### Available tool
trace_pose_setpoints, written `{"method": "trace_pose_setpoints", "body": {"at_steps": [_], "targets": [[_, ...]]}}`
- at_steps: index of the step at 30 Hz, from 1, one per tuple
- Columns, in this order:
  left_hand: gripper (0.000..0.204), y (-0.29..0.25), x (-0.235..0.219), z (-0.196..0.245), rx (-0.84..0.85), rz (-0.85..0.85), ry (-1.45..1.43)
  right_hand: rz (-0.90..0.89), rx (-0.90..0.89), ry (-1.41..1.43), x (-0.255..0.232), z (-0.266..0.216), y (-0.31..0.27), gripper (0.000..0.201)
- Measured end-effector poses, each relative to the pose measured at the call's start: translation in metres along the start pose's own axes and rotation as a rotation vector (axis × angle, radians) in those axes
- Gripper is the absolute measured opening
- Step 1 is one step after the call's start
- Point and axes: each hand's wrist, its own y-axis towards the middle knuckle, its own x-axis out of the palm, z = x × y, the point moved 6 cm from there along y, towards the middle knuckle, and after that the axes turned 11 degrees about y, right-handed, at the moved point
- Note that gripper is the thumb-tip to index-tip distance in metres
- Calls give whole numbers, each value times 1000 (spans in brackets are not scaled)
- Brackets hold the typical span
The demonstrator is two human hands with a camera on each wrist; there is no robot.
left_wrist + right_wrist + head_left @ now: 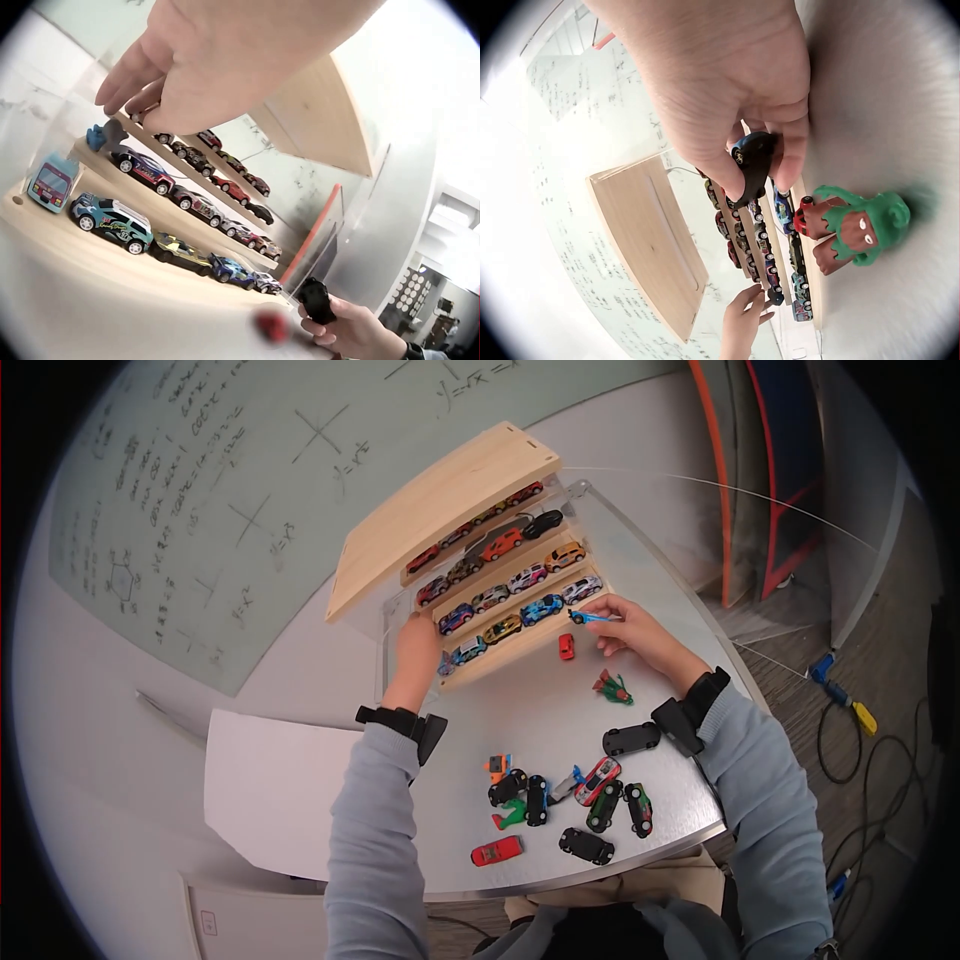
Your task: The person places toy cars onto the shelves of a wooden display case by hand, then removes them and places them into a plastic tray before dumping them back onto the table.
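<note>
My right hand (pixel 630 632) pinches a small blue toy car (pixel 592 617) between thumb and fingers, off the right end of the lowest shelf. Its black underside shows in both wrist views. My left hand (pixel 418 650) is at the left end of the wooden display case (pixel 450 495). In the left wrist view its relaxed fingers hang over a blue and grey toy figure (pixel 109 136), which stands beside a dark blue and red car (pixel 144 171). On the lowest shelf are a light blue bus (pixel 54 184), a teal car (pixel 112 223) and several others.
Below the case lie a red car (pixel 567 647) and a green and brown figure (pixel 613 688). Several toy cars, one of them red (pixel 497 850), and a green figure (pixel 510 814) lie near the table's front edge. A whiteboard (pixel 260 480) stands behind; cables (pixel 860 760) trail at right.
</note>
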Motion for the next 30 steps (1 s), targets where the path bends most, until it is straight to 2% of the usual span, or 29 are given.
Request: {"method": "trace_pose_setpoints", "body": {"at_steps": [2, 5, 7, 8, 10, 12, 13, 15, 19, 21, 22, 24, 25, 27, 29, 30], "targets": [[17, -10, -25, 8, -6, 48, -26, 3, -1, 2, 0, -1, -1, 37], [12, -33, -59, 22, 56, -10, 45, 4, -4, 7, 1, -2, -3, 38], [16, -55, -66, 34, 151, -170, -24, 6, -9, -21, 0, -2, -1, 37], [16, -67, -69, 35, 147, -176, -24, 3, -3, -20, 1, 0, 0, 37], [22, -98, -59, 49, 290, -511, -256, 11, -7, -20, -1, 1, 1, 37], [26, -124, -67, 65, 369, -681, -266, 5, -2, -32, 1, -1, 0, 38], [26, -133, -66, 69, 366, -682, -266, 4, -1, -42, 1, -2, -1, 38], [32, -152, -62, 74, 369, -790, -326, 5, 1, -42, 3, -4, -3, 38], [35, -156, -42, 64, 409, -705, -454, -5, -6, -41, 3, -3, -2, 37], [37, -155, -29, 59, 244, -974, -684, -8, -6, -38, 2, -2, -1, 37], [37, -151, -29, 57, 248, -971, -684, -8, -5, -33, 1, -2, -1, 37], [36, -134, -32, 47, 104, -850, -744, -2, -7, -32, 3, -5, -4, 37], [36, -127, -28, 43, 107, -851, -743, 1, -2, -30, 4, -6, -5, 37], [36, -96, -32, 23, 48, -529, -746, 6, 0, -34, 5, -6, -5, 37], [31, -65, -54, 9, 92, -150, -625, 10, 2, -40, 4, -4, -4, 37], [30, -53, -68, 6, 57, -80, -507, 5, 3, -41, 3, -3, -2, 37]]}}
